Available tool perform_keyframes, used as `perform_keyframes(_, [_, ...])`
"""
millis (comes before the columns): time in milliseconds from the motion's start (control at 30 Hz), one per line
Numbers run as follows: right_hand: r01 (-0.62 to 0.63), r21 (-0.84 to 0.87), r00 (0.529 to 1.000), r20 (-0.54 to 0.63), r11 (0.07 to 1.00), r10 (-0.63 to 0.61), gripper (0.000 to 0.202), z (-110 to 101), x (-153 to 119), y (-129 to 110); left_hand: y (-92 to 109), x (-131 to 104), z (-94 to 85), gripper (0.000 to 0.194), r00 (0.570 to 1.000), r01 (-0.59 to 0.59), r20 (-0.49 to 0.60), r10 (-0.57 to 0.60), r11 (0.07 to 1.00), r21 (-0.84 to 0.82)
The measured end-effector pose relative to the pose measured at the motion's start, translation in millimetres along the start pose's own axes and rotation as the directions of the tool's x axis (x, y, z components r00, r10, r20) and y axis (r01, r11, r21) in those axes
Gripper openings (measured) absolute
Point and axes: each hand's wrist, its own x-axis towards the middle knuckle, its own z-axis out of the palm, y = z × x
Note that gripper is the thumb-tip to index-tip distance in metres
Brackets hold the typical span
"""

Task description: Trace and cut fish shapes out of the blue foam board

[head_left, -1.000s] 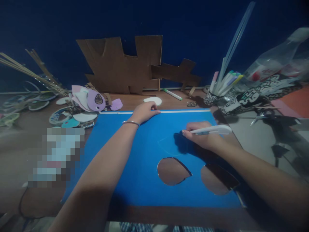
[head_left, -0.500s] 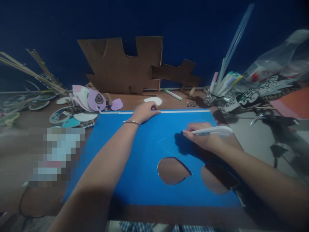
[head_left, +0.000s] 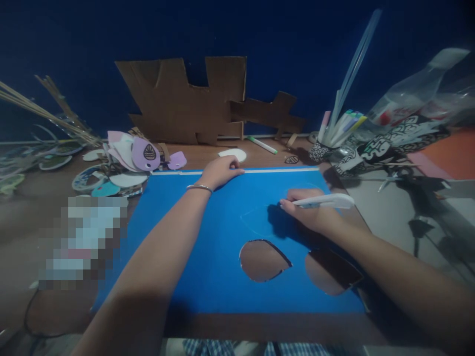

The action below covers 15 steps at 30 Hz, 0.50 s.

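Note:
A blue sheet [head_left: 208, 257] lies on the wooden table, with a pale strip along its far edge. Over that far edge my left hand [head_left: 221, 170] rests with curled fingers, the thumb against the sheet. A slim white tool [head_left: 322, 201] is pinched in my right hand [head_left: 306, 207], low over the sheet's right part; its tip is hidden by the fingers and shadow. Beside this hand, a faint leaf-shaped outline [head_left: 250, 227] shows on the blue. Nearer to me are two teardrop-shaped holes, the left one [head_left: 264, 261] fully visible and the right one [head_left: 328, 272] partly shadowed.
Brown cardboard [head_left: 181, 104] leans on the back wall. A green-and-white marker [head_left: 262, 145] and a white cutout [head_left: 237, 155] lie behind the sheet. Purple cutouts [head_left: 144, 155] and a tape roll [head_left: 88, 179] sit left. Right are a patterned pen holder [head_left: 319, 150], scissors [head_left: 389, 179] and plastic bottles [head_left: 411, 94].
The whole view has shifted slightly, so things appear a little further left. Both hands keep nearly the same places on the sheet, and the right still holds the white tool.

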Motion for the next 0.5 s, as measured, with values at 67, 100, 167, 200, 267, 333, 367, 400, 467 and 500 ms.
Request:
perform_keyframes(67, [-0.011,0.002,1.0,-0.005,1.0,0.011,0.036,0.6,-0.6,-0.4,0.3,-0.5,-0.4,0.028,1.0,-0.005,-0.002,0.005,1.0,-0.003])
perform_keyframes(100, [-0.015,0.002,1.0,-0.01,1.0,0.015,0.036,1.1,-1.0,-0.2,0.4,-0.6,-0.5,0.028,1.0,-0.008,-0.001,0.008,1.0,-0.004])
perform_keyframes(167, [-0.016,0.002,1.0,-0.025,1.0,0.016,0.036,2.2,-1.8,1.0,0.2,-0.3,-0.5,0.028,1.0,-0.007,-0.004,0.007,1.0,-0.005])
perform_keyframes(200, [-0.012,0.004,0.999,-0.032,1.0,0.012,0.036,2.8,-2.4,1.8,0.1,-0.1,-0.3,0.028,1.0,-0.007,-0.007,0.007,1.0,-0.005])
perform_keyframes(267, [-0.006,0.011,0.999,-0.037,1.0,0.007,0.037,3.7,-3.6,3.4,-0.4,0.4,0.1,0.028,1.0,-0.004,-0.007,0.004,1.0,-0.003])
perform_keyframes(333, [-0.002,0.019,0.999,-0.041,1.0,0.003,0.037,4.0,-4.9,4.3,-0.9,0.8,0.4,0.028,1.0,-0.003,-0.006,0.003,1.0,-0.003])
perform_keyframes(367, [0.0,0.021,0.999,-0.046,1.0,0.001,0.038,3.9,-5.5,4.3,-1.0,0.9,0.5,0.028,1.0,-0.002,-0.005,0.002,1.0,-0.001])
perform_keyframes(400, [0.0,0.022,0.999,-0.052,1.0,0.001,0.038,3.6,-6.2,4.0,-1.1,0.8,0.5,0.028,1.0,-0.001,-0.004,0.001,1.0,0.0])
perform_keyframes(467, [-0.008,0.019,0.998,-0.058,1.0,0.009,0.037,3.1,-7.3,3.1,-1.2,0.6,0.4,0.028,1.0,0.0,-0.006,0.0,1.0,0.001])
perform_keyframes(500, [-0.015,0.019,0.998,-0.058,1.0,0.016,0.037,2.9,-7.8,2.7,-1.2,0.4,0.3,0.028,1.0,-0.001,-0.007,0.001,1.0,0.002])
